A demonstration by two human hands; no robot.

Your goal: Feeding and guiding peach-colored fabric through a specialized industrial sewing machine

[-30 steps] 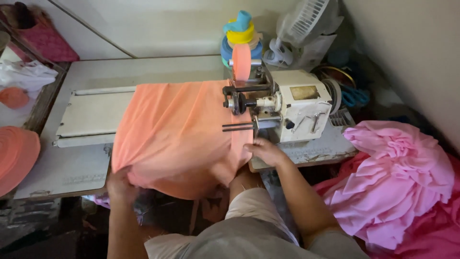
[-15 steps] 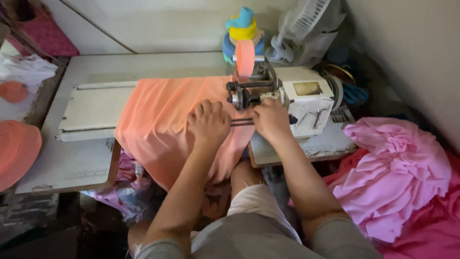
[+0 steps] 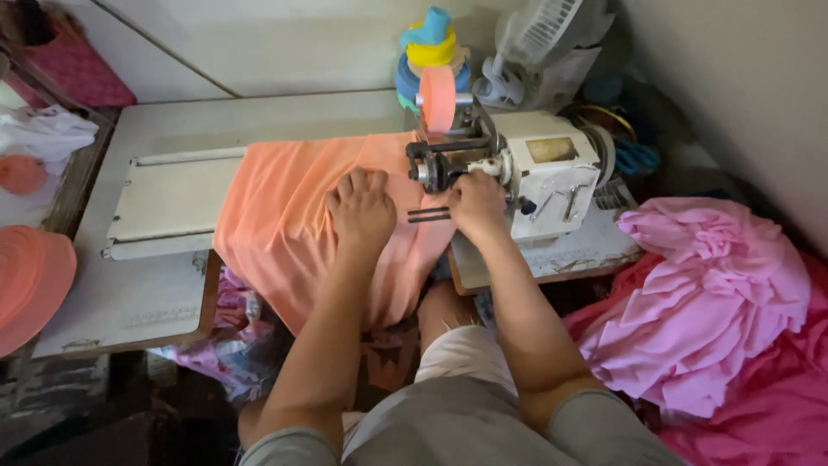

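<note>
So from where we sat, nearest to us were our own lap and both forearms reaching up toward 12 o'clock. A second back our left hand (image 3: 362, 211) was down at the hanging hem around 8 o'clock; by this moment it had come up and lay flat on the orange cloth (image 3: 285, 216), fingers spread, pinning it and gripping nothing. To us that read as the fiddling with the edge being over and the feeding about to start. Our right hand (image 3: 477, 205) had slid up too, fingers curled against the front of the sewing machine (image 3: 552, 177), though we couldn't tell if it pinched the cloth edge or just touched the metal. The cloth ran long from 9 to 3 o'clock across the table (image 3: 164, 293), its near side draped off toward 6 and its right end pointing into the machine. Pink ruffled fabric (image 3: 707, 302) sat at 4 o'clock, and further off, at 12, stood the stacked tape rolls (image 3: 431, 52).
</note>
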